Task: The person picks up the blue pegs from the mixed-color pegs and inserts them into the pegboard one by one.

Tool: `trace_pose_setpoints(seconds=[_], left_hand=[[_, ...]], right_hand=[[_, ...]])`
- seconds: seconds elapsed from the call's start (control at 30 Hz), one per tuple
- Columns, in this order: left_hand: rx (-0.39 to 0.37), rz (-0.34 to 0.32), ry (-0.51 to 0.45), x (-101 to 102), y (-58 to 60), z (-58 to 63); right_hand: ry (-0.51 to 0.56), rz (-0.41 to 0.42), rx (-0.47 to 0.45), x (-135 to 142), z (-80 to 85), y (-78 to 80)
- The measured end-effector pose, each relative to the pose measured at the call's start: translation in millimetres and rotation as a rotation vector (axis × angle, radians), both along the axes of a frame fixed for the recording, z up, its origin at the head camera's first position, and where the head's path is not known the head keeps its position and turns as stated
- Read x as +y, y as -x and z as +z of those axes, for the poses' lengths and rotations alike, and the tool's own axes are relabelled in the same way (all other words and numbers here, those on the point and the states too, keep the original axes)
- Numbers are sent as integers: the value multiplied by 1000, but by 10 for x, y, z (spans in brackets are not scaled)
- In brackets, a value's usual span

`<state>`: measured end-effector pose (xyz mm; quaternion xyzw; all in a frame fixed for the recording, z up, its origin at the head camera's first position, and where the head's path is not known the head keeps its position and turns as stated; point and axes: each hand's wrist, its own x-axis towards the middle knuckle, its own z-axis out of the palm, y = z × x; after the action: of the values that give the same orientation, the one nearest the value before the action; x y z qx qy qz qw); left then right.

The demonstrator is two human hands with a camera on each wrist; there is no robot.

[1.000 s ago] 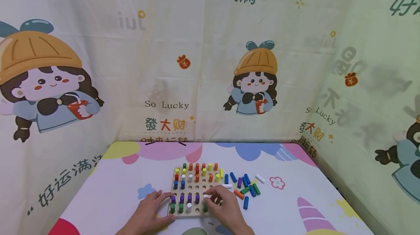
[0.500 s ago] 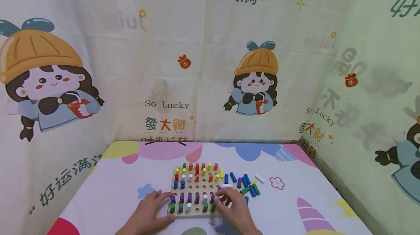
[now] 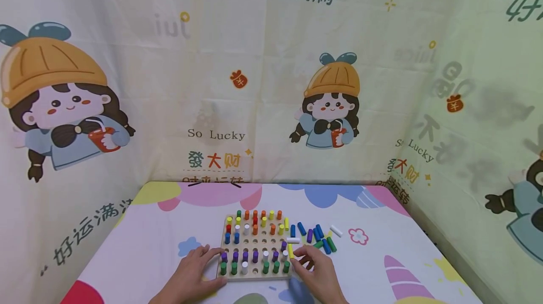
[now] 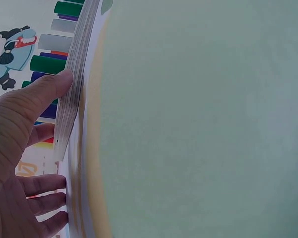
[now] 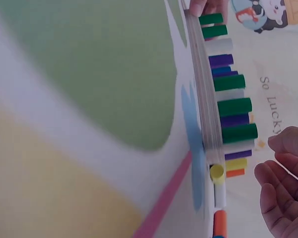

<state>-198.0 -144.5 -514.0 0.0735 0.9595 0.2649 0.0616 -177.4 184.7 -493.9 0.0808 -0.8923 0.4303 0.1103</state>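
A wooden pegboard (image 3: 255, 276) holds coloured pegs in its holes, with bare holes in the middle rows. My left hand (image 3: 194, 268) grips its near left corner, thumb on the near edge, as the left wrist view also shows. My right hand (image 3: 316, 268) hovers just off the board's right side, thumb and fingers parted, nothing between them. A yellow peg (image 3: 290, 250) lies beside the board, close to the right fingertips. Green pegs (image 5: 239, 134) stand along the near row, and a white peg (image 3: 285, 256) stands behind the rightmost one.
Loose pegs lie right of the board, among them several blue pegs (image 3: 325, 247), a purple peg (image 3: 309, 235) and a white peg (image 3: 336, 231). An orange peg (image 5: 219, 223) shows in the right wrist view. Printed cloth walls (image 3: 271, 106) enclose the table (image 3: 369, 275).
My right hand has moved rightward, away from a white peg that now stands in the second row, and off the board. The left hand stays at the corner.
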Motion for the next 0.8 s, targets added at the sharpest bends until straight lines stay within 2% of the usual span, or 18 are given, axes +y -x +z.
trace_pose_setpoints(seconds=[0.4, 0.8], left_hand=[[5, -14, -7, -5, -5, 11], [16, -24, 3, -14, -23, 48]], right_hand=[[-68, -107, 9, 160, -49, 10], [-168, -278, -101, 302, -18, -1]])
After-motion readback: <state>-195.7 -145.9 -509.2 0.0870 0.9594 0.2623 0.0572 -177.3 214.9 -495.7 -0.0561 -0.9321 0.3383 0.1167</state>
